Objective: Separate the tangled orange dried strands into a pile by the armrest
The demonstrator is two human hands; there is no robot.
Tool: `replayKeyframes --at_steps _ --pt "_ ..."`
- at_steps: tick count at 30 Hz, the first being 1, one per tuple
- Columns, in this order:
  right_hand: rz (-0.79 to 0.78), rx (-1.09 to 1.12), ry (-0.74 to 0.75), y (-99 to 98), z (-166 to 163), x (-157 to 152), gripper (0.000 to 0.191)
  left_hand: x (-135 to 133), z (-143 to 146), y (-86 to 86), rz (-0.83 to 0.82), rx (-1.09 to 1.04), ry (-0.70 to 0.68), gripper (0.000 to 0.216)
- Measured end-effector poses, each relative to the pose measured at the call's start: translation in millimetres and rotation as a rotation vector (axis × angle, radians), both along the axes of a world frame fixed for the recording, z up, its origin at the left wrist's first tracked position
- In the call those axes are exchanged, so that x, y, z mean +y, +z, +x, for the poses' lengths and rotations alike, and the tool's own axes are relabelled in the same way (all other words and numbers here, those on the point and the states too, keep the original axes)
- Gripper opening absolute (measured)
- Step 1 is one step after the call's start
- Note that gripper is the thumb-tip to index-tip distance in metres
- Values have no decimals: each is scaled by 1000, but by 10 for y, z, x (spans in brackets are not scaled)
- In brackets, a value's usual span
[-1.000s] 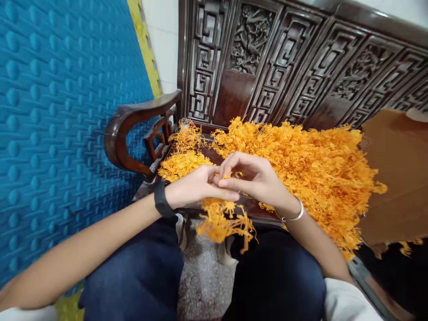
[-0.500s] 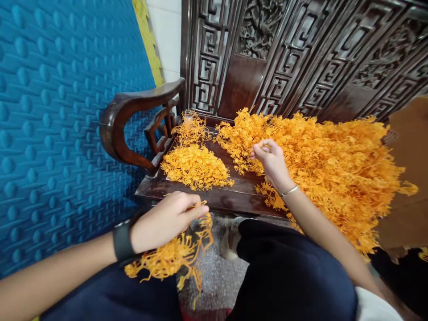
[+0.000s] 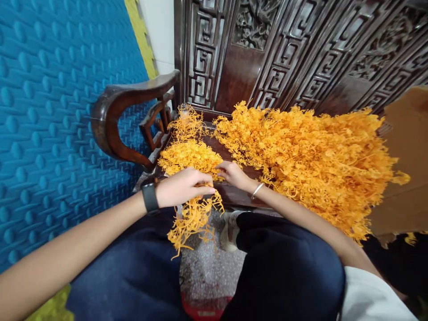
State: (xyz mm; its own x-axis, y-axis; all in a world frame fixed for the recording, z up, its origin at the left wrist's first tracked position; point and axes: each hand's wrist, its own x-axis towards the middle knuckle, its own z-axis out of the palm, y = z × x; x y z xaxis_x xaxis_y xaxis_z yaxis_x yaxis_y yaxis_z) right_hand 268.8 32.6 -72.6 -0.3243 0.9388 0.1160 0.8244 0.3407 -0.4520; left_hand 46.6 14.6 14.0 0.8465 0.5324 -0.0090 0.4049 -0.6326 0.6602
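Note:
My left hand (image 3: 185,186), with a dark watch band at the wrist, pinches a dangling bunch of stringy orange plastic flower pieces (image 3: 192,223) over the gap between my knees. Close to its fingertips, my right hand (image 3: 234,174) is at the right edge of a small orange pile (image 3: 189,155) on the bench seat. Its fingers are curled together, and what they hold, if anything, cannot be made out. A far larger heap of the same orange pieces (image 3: 317,156) covers the right side of the seat.
The dark wooden bench has a carved backrest (image 3: 240,76) and a curved armrest (image 3: 103,116) at left. Blue textured matting (image 3: 50,111) lies beyond the armrest. A cardboard sheet (image 3: 401,169) stands at far right. A red object (image 3: 203,307) is on the speckled floor below.
My right hand has moved left and down from the big heap to beside my left hand. My left hand has risen slightly and shifted right, carrying the dangling bunch.

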Motion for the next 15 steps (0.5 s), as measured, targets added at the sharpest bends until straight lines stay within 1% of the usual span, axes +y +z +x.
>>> replayKeyframes --at_steps 2,4,7,10,12,14,15 --pt "-51 -77 19 -35 -3 -49 17 -6 -12 27 11 -4 7 28" --pt "-64 -143 46 -80 -8 -105 16 10 -23 44 -14 -29 45 29" --pt "5 -264 104 -159 1 -166 10 60 -38 62 -131 -127 86 27" --pt "78 -313 143 -196 32 -201 13 104 -54 61 -234 -229 106 24" --pt "112 -208 147 -146 40 -231 15 121 -65 44 -265 -270 124 22" --pt "140 22 91 -17 16 -281 16 126 -73 20 -297 -294 141 20" --pt "127 169 43 72 -10 -313 18 124 -75 10 -311 -297 147 19"
